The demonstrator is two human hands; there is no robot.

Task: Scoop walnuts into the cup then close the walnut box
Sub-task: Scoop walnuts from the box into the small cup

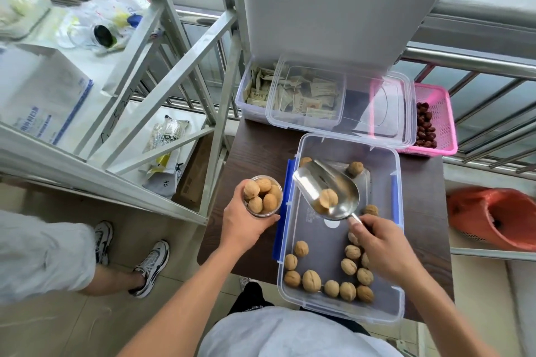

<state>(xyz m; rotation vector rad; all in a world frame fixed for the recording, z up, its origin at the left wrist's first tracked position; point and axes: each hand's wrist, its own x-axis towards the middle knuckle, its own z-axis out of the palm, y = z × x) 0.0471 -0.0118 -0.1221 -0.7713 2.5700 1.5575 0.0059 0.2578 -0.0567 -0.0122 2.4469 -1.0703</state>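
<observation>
My left hand [242, 226] grips a clear plastic cup [263, 196] filled with several walnuts, held just left of the walnut box. The walnut box [397, 229] is a clear open tub with blue side clips on the dark table, with several loose walnuts [311, 280] lying mostly at its near end. My right hand [383, 243] holds the handle of a metal scoop [324, 187] above the box. The scoop tilts towards the cup and carries one walnut [327, 198]. The box's clear lid [385, 107] lies behind it, resting on other containers.
Behind the walnut box stand a clear tub of sachets [255, 90] and a pink basket of red dates [435, 124]. A metal shelf frame [179, 72] rises at left. Another person's legs and sneakers [150, 266] stand at lower left. An orange bag [493, 217] lies right.
</observation>
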